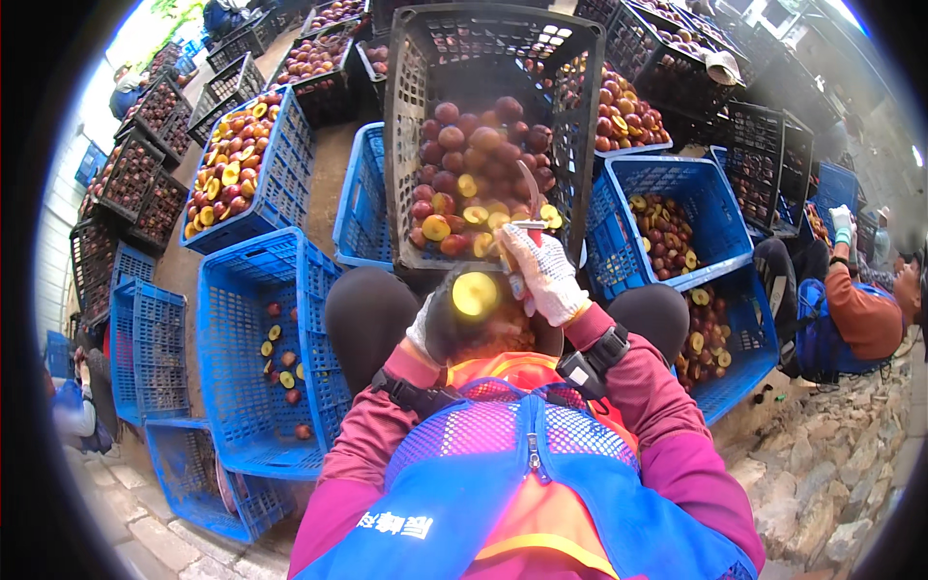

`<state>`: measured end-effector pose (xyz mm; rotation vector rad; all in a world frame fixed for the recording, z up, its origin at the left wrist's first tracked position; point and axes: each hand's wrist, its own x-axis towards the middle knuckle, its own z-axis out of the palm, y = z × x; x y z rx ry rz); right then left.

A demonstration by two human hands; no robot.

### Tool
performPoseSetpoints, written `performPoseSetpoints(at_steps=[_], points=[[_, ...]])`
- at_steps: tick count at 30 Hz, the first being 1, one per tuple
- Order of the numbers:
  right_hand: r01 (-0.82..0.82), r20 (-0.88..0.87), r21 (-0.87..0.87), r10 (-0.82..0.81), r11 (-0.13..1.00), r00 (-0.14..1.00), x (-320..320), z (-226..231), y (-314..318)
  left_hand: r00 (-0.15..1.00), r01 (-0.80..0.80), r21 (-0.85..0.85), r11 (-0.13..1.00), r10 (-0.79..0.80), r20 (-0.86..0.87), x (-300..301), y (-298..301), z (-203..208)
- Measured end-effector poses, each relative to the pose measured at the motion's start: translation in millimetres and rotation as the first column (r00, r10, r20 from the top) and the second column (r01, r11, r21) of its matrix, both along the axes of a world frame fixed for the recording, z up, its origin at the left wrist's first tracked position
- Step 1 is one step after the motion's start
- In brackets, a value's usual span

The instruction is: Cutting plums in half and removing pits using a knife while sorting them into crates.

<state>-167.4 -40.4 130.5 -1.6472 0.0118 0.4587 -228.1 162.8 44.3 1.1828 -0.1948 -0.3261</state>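
Right hand [547, 274] grips curved knife [533, 198]; left hand [438, 317] holds halved fruit [476, 294]; black crate [493, 14] with red plums [451, 138] stands ahead.

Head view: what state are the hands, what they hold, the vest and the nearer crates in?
Left hand: gloved, seemingly holding a cut half
Cut half: yellow face showing
Right hand: gloved, gripping a knife
Knife: blade bare, pointing away from the wearer
Vest: zipped partway
Black crate: partly filled
Rear-left blue crate: heaped
Front-left blue crate: few pieces inside
Upper-right blue crate: partly filled
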Motion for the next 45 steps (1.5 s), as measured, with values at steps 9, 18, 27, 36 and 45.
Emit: performPoseSetpoints(at_steps=[9, 18, 27, 36, 45], points=[[0.29, 0.358, -0.097, -0.239, 0.952, 0.903, 82.7, -38.0, -96.4, 0.748, -0.652, -0.464, 0.599, 0.408, -0.524, -14.1, 242.9, 26.6], [0.624, 0.308, -0.334, -0.543, 0.707, 0.781, 118.6, -151.8, -229.8, 0.867, -0.415, 0.898, -0.146, 0.236, 0.439, 61.1, 308.3, 31.1], [0.246, 0.049, -0.737, -0.312, 0.63, 0.949, 126.2, -194.6, -200.8, 0.932, 0.297, 0.863, -0.409, -0.074, -0.356, 167.2, 124.8, -91.4], [0.044, -0.006, -0.886, -0.107, 0.462, 0.994, 146.7, -275.0, -208.5, 0.925, 0.307, 0.789, -0.532, -0.031, -0.38, 130.3, 111.7, -139.6], [0.014, -0.016, -0.919, -0.072, 0.395, 0.997, 100.8, -299.7, -263.7, 0.891, 0.284, 0.806, -0.52, -0.167, -0.422, 112.4, 86.4, -88.0]])
